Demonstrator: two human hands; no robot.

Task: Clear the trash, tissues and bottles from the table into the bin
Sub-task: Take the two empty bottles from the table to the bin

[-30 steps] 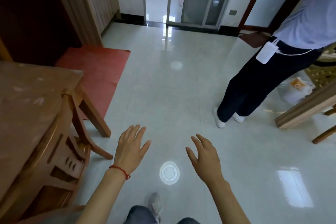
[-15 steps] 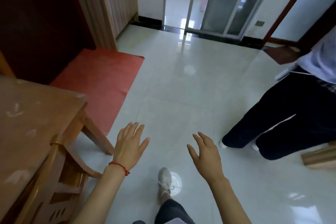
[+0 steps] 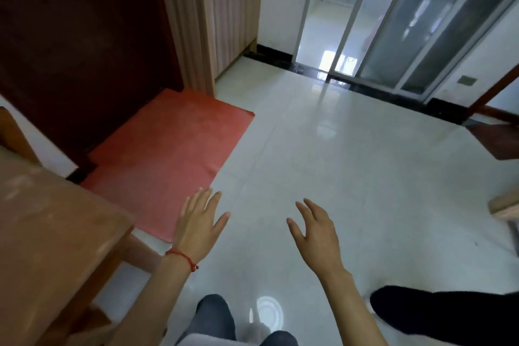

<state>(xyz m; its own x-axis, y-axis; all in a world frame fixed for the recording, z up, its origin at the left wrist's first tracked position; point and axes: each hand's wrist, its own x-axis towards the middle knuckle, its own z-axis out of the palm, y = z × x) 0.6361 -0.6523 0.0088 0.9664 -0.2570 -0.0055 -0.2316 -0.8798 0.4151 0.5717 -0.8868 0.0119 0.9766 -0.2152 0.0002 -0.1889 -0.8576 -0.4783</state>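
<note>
Fingers on both our left hand [image 3: 200, 222] and right hand [image 3: 316, 229] are spreading loose, holding nothing, over the floor [image 3: 351, 177]. We are seeing only the table [image 3: 47, 233] corner at left; no trash, tissues, bottles or bin are showing. Walking on, we risk clipping that corner.

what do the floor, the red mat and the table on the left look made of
Floor: glossy pale tile, likely ceramic; it mirrors lights and shows joint lines.
Red mat: soft matte fabric or pile, no shine.
Table: brown wood, worn finish with pale scuffs.
</note>
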